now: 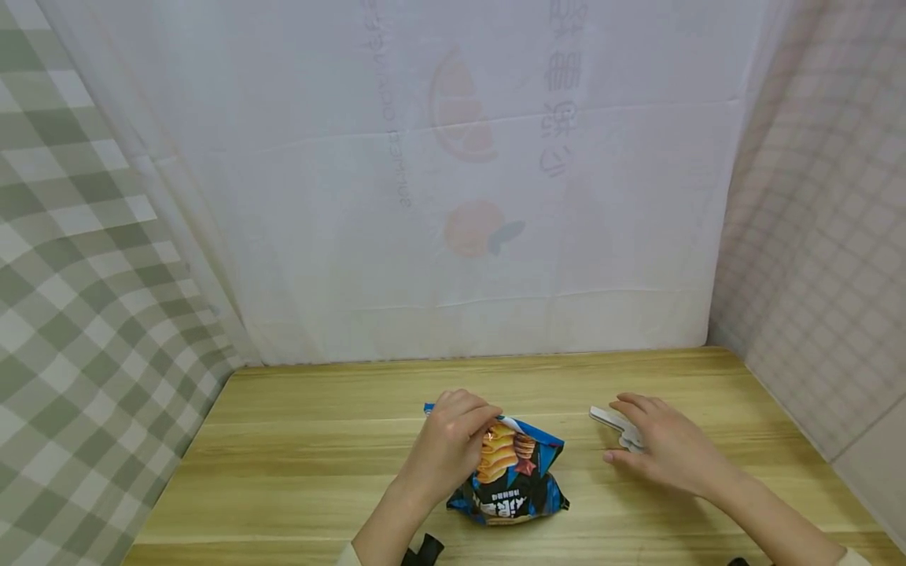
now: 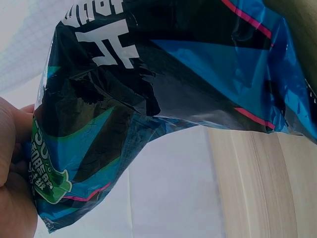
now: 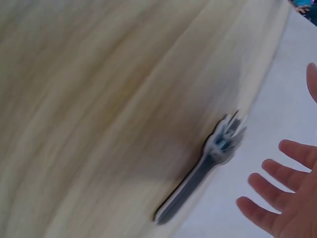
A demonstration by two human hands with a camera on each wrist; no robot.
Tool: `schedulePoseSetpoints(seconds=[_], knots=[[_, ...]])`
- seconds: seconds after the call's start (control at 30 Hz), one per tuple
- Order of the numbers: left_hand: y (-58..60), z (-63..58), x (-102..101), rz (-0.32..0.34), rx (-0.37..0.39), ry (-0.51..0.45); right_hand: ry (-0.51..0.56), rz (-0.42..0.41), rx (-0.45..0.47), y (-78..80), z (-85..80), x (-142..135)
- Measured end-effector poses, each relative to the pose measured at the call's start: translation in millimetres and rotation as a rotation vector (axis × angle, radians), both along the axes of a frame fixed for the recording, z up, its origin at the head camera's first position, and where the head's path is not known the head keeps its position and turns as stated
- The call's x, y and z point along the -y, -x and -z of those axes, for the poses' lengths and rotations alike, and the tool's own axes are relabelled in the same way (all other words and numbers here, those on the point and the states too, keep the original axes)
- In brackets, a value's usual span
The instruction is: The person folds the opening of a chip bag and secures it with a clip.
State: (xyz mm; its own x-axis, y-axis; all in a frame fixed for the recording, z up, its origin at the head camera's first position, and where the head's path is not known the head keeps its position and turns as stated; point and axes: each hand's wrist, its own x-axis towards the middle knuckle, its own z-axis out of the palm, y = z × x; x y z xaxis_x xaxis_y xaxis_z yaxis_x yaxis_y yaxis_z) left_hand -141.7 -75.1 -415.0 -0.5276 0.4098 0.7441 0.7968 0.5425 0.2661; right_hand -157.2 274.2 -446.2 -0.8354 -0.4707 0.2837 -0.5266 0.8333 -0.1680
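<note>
A blue-and-black snack bag (image 1: 506, 483) stands on the table, printed with food pictures and white lettering. My left hand (image 1: 453, 440) grips its upper left edge, fingers folded over the top. The left wrist view shows the bag (image 2: 163, 74) close up, its film creased, with part of the hand (image 2: 15, 168) at the left side. To the right of the bag lies a slim grey-and-white clip (image 1: 612, 420) with a wider, shaped end. Around it my right hand (image 1: 665, 444) spreads its fingers. In the right wrist view, those fingers (image 3: 280, 196) are extended and apart from the clip (image 3: 190, 183).
The wooden table (image 1: 304, 440) ends at a white cloth backdrop (image 1: 318, 259). Checked cloth (image 1: 71, 306) hangs at the left, and a paler checked sheet (image 1: 814, 259) at the right. A black object (image 1: 425, 550) sits by my left forearm at the front.
</note>
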Motion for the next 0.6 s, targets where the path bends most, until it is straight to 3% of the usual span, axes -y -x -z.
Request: schedulePoseSetpoints(seconds=[0.3,0.6], knots=[[-0.3,-0.2,0,0.001,-0.002,-0.001,-0.061,0.096,0.212,8.5,9.4,-16],[0.2,-0.6,2,-0.001,-0.002,0.006,-0.115,0.065,0.193,16.5,12.8,-20]])
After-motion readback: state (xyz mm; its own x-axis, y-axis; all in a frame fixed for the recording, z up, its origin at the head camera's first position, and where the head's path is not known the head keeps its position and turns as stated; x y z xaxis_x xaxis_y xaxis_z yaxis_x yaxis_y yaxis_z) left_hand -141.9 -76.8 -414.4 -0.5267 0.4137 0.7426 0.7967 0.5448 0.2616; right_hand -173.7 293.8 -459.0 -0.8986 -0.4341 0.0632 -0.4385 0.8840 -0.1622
